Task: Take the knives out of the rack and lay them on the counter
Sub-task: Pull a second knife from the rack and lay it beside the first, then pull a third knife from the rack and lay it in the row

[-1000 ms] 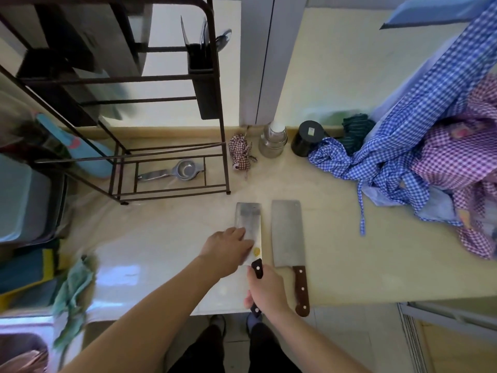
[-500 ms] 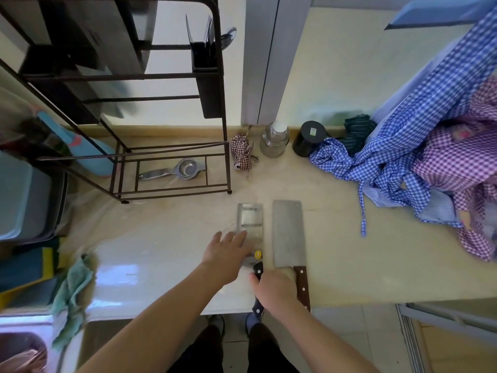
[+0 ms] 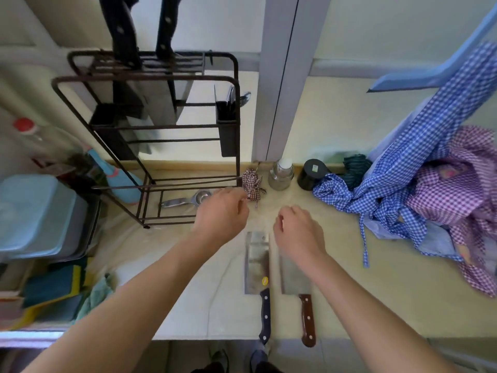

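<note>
Cleavers are lying side by side on the desk, blades pointing away from the person: the black-handled cleaver on the left, the brown-handled cleaver just beside it on the right. Two more knives are standing in the top of the rack, handles up. The left hand and the right hand are hovering above the desk, fingers loosely curled, grasping nothing.
</note>
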